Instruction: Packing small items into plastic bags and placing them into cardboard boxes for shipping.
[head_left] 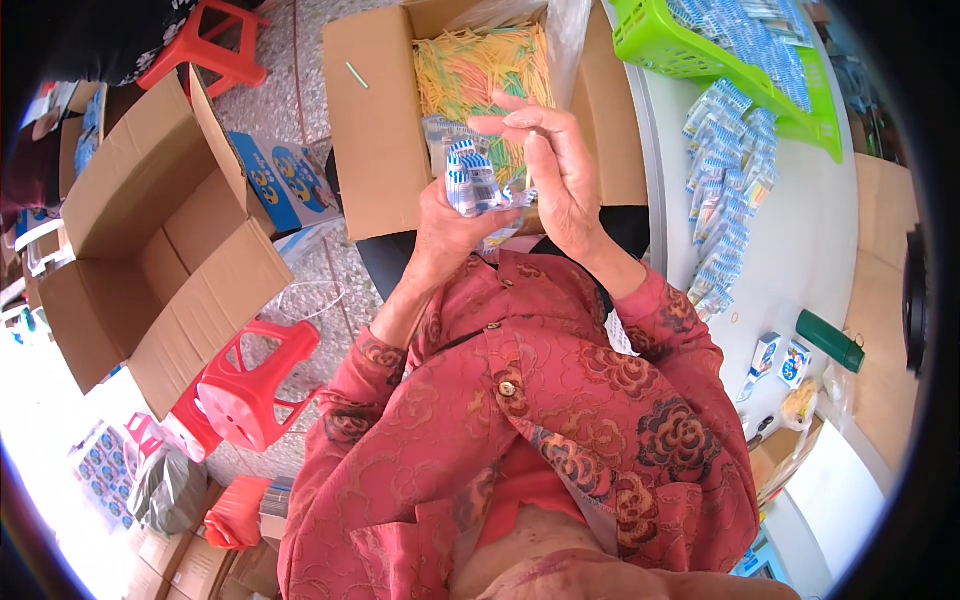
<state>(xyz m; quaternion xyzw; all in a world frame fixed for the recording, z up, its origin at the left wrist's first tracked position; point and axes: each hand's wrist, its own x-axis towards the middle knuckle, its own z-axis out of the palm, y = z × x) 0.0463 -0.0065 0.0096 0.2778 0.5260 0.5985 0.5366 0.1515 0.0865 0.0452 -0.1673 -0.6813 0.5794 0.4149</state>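
My left hand (445, 232) is closed around a bunch of small clear packets (470, 180) with blue-and-white striped ends. Just to its right, my right hand (562, 175) is raised with its fingers apart, partly over the carton. A small whitish bit shows beside its thumb; I cannot make out whether the hand touches it. Beyond both hands stands an open cardboard carton (375, 130) at my lap, filled with thin yellow, green and pink plastic sticks (480, 70). More clear plastic lies inside its near edge. One green stick (357, 75) rests on the carton's left flap.
On the white table (790, 235) at right lie strings of packets (725, 180), a green basket (680, 45) heaped with packets and a dark green cylinder (830, 341). An open, empty-looking carton (165, 240) stands at left. Red plastic stools (250, 385) stand on the speckled floor.
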